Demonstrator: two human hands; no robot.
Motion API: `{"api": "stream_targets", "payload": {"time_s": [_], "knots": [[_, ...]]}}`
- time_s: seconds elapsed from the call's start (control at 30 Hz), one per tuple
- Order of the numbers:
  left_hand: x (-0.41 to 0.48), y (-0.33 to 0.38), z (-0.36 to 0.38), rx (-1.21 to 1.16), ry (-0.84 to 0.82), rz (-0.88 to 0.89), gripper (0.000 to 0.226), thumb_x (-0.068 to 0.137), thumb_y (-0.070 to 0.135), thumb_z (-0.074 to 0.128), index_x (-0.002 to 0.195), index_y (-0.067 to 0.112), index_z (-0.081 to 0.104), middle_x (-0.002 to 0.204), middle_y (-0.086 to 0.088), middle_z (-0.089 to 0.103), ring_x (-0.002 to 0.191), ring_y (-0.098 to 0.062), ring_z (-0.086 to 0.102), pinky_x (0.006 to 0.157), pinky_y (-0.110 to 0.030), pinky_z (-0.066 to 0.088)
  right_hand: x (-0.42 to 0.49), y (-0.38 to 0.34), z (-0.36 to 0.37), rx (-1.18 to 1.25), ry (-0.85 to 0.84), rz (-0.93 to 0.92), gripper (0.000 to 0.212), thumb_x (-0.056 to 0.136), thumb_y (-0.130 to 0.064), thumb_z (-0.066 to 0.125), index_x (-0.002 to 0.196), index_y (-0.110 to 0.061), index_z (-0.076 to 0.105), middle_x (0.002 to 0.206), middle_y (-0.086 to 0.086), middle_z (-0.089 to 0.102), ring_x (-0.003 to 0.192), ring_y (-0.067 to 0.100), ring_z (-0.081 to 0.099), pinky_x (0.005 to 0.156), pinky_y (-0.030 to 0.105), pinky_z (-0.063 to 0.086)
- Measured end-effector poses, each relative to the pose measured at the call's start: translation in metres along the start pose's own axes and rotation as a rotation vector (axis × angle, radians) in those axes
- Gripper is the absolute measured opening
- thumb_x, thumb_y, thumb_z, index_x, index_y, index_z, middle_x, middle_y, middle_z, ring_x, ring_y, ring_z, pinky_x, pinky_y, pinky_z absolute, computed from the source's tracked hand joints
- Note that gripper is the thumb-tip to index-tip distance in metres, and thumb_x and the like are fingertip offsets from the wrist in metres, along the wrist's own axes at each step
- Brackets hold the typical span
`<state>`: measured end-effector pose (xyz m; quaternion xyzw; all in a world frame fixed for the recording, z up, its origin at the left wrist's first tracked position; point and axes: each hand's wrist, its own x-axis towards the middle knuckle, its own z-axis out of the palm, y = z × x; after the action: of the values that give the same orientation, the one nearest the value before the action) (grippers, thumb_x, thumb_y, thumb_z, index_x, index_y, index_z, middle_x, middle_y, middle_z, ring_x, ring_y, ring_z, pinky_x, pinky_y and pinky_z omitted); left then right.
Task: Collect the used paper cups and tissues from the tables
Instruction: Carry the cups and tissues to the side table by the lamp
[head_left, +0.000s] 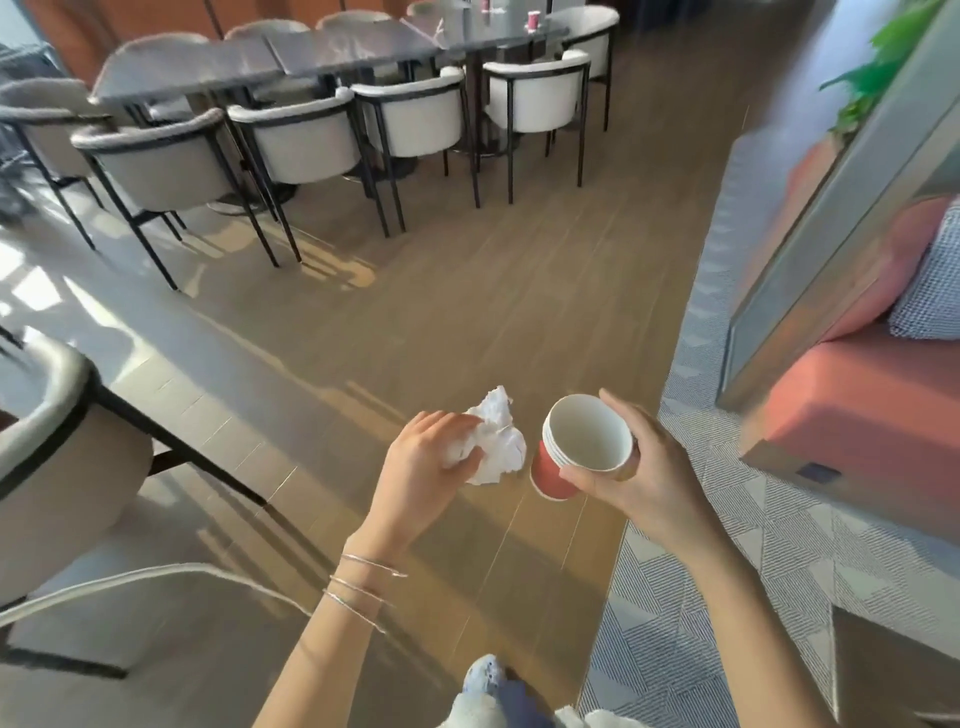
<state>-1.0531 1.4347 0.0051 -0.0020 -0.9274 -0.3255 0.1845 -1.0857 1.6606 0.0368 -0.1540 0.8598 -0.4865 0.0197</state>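
Head view: person stands on a wood floor (467, 322), both arms out in front. Left hand (421, 462) is clenched around crumpled white tissues (498, 441), most of the paper sticks out to the right of the fingers. Thin silver bracelets (363, 587) sit on the left wrist. Right hand (639, 467) grasps a stack of paper cups (576, 452), red outside, white inside, tilted w/ the opening toward the camera; several rims show one in another, exact nr cannot be told. Thumb is on the near side, fingers around the far side. Tissues and cups are just beside each other, not touching, both in the air over the floor.

Far back, a long dark surface (332, 57) w/ pale chairs (415, 114) around it. On its far end stands one more red cup (533, 20), and something white lies near it, too blurred to name. Right side: patterned carpet (727, 571), an orange sofa (857, 405) w/ a checked cushion (930, 291), and green plant (883, 57) above.
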Motion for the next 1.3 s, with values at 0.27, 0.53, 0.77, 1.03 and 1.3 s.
{"api": "stream_targets", "payload": {"time_s": [0.27,0.53,0.77,1.03,1.3], "knots": [[0.112,-0.028,0.014,-0.048,0.011,0.054,0.025,0.073,0.007,0.072,0.097,0.017,0.068,0.084,0.007,0.065,0.078,-0.016,0.054,0.07,-0.024,0.041,0.098,0.011,0.002,0.016,0.02,0.048,0.085,0.06,-0.033,0.083,0.134,-0.023,0.043,0.125,-0.013,0.05,0.118,0.005,0.045,0.099,0.026,0.037],[0.225,-0.052,0.066,-0.015,-0.015,0.035,0.025,0.073,0.007,0.073,0.095,0.016,0.068,0.084,0.007,0.065,0.078,-0.016,0.055,0.068,-0.016,0.037,0.224,0.055,-0.02,-0.022,-0.007,0.025,0.087,0.059,-0.034,0.084,0.134,-0.021,0.043,0.127,-0.011,0.049,0.114,0.004,0.047,0.093,0.017,0.035],[0.37,-0.04,0.107,0.005,0.007,0.095,0.024,0.071,0.007,0.075,0.093,0.013,0.069,0.087,0.004,0.068,0.078,-0.022,0.058,0.068,-0.027,0.045,0.368,0.081,-0.08,-0.043,-0.014,-0.027,0.087,0.061,-0.039,0.082,0.135,-0.023,0.041,0.127,-0.016,0.046,0.111,-0.005,0.042,0.083,-0.001,0.028],[0.519,-0.025,0.134,0.004,0.048,0.173,0.023,0.074,0.011,0.073,0.096,0.017,0.068,0.089,0.01,0.065,0.081,-0.016,0.056,0.072,-0.023,0.043,0.513,0.085,-0.147,-0.073,0.022,-0.125,0.085,0.065,-0.033,0.081,0.138,-0.021,0.039,0.129,-0.011,0.047,0.111,-0.005,0.041,0.085,-0.003,0.028],[0.665,-0.013,0.158,0.01,0.063,0.271,0.024,0.076,0.018,0.072,0.099,0.021,0.067,0.093,0.012,0.066,0.086,-0.013,0.056,0.076,-0.023,0.043,0.638,0.085,-0.196,-0.062,0.1,-0.154,0.083,0.066,-0.037,0.079,0.137,-0.028,0.038,0.138,-0.01,0.043,0.125,0.008,0.039,0.097,0.022,0.031]]}}
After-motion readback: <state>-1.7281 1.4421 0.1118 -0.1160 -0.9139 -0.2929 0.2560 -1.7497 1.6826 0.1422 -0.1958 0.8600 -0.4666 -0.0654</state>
